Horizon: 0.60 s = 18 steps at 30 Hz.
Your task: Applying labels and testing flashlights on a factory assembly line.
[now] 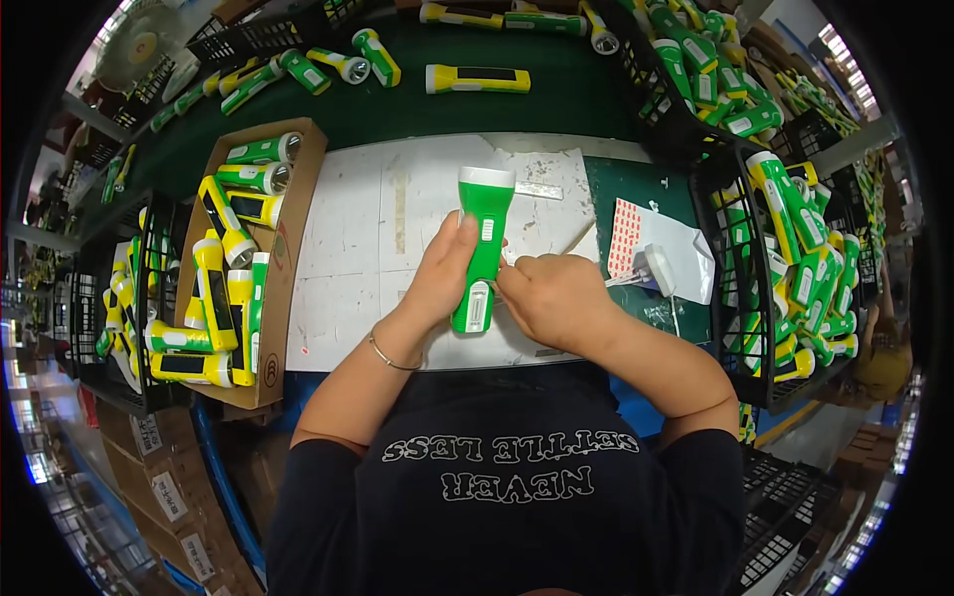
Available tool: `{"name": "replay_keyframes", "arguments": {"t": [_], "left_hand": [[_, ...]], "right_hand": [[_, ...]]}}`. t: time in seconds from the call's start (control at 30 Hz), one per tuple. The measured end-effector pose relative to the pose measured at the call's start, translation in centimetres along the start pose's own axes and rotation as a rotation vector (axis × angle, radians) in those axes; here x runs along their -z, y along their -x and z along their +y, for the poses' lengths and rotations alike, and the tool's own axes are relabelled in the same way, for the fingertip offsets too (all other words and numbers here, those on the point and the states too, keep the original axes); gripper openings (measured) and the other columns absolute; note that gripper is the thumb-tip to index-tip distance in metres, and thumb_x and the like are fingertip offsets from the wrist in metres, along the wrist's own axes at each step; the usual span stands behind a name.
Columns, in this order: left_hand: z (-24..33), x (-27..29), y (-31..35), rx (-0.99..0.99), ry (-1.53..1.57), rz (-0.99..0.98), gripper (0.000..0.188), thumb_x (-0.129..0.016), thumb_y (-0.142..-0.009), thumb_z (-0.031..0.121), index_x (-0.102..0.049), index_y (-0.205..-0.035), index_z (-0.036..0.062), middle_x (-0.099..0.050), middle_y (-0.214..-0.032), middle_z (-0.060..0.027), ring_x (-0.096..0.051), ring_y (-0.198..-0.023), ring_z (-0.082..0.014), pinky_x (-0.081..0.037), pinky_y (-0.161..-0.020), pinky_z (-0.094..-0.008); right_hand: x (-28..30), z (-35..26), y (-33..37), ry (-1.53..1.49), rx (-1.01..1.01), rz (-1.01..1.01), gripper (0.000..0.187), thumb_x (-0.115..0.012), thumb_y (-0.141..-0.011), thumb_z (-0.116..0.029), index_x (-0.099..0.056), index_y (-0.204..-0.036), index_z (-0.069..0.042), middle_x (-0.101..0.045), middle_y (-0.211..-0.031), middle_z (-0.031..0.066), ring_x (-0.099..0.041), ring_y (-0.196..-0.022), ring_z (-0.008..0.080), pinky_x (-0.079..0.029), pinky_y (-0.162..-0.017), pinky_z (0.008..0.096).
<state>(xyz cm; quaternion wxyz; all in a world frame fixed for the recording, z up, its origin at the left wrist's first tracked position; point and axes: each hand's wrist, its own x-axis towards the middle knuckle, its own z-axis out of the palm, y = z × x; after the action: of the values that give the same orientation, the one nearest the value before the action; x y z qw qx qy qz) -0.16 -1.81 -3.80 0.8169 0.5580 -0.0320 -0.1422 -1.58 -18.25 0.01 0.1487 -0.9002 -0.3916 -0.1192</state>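
Note:
A green flashlight [484, 253] with a white head stands upright in the picture over the white work surface, its switch side facing up. My left hand [440, 270] is wrapped round its body from the left, the thumb lying beside the switch. Against the flashlight's right side, my right hand [556, 301] is closed in a pinch. A bit of something white shows at those fingertips, but what they hold is mostly hidden. To the right of that hand lies a white plug adapter [659, 268] with thin prongs or leads, on a white sheet beside red-printed stickers [624, 238].
A cardboard box [298, 189] of green and yellow flashlights stands at the left, next to a black crate [149, 368]. More black crates [740, 248] full of flashlights line the right. Several flashlights [477, 79] lie along the green table [556, 114] at the back.

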Motion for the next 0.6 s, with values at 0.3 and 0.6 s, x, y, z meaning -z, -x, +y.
{"name": "replay_keyframes", "arguments": {"t": [0.3,0.6], "left_hand": [[1.0,2.3,-0.4,-0.037,0.049,0.133,0.046,-0.029,-0.096,0.046,-0.044,-0.108,0.0046,-0.057,-0.093,-0.0118,-0.056,-0.075,-0.0145,-0.049,-0.066,-0.0275],[1.4,0.7,0.3,0.048,-0.025,0.050,0.028,-0.054,-0.091,0.022,-0.045,-0.110,0.0043,-0.057,-0.092,-0.0077,-0.056,-0.075,-0.0102,-0.048,-0.065,-0.0244]], "right_hand": [[-0.9,-2.3,2.3,-0.390,0.261,0.041,0.023,-0.069,-0.070,-0.026,-0.051,-0.064,-0.014,-0.046,-0.057,0.0037,-0.052,-0.049,0.0230,-0.042,-0.044,0.0348],[-2.9,1.2,-0.3,-0.810,-0.273,0.251,0.040,-0.071,-0.076,-0.014,-0.036,-0.058,-0.003,-0.039,-0.060,0.0050,-0.036,-0.053,0.0152,-0.030,-0.048,0.0291]]}}
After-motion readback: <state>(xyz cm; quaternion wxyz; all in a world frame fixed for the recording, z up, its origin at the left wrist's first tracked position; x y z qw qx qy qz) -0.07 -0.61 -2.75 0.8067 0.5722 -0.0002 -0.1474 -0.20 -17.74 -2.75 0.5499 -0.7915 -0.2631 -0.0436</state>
